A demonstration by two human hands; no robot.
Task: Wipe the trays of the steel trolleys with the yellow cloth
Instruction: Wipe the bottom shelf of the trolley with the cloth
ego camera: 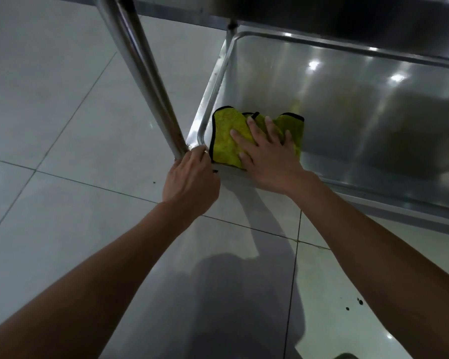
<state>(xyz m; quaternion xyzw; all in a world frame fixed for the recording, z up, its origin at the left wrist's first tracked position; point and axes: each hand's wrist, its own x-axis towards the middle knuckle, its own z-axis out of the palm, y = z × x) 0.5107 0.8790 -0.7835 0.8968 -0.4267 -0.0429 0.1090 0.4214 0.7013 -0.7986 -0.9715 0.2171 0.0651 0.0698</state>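
Your left hand (192,177) gripped the trolley at the near corner, fingers curled round the base of the upright post (140,73). Just beside it, your right hand (267,156) lay flat with fingers spread, pressing the yellow cloth (226,136) onto the lower tray (347,104) in that same corner. Beyond your right hand most of the tray lay bare, so I'd judge the wiping had far to go. Above it, an upper shelf (347,11) overhung the far side and would crowd your reach. Tiled floor (49,99) lay left of your hands.
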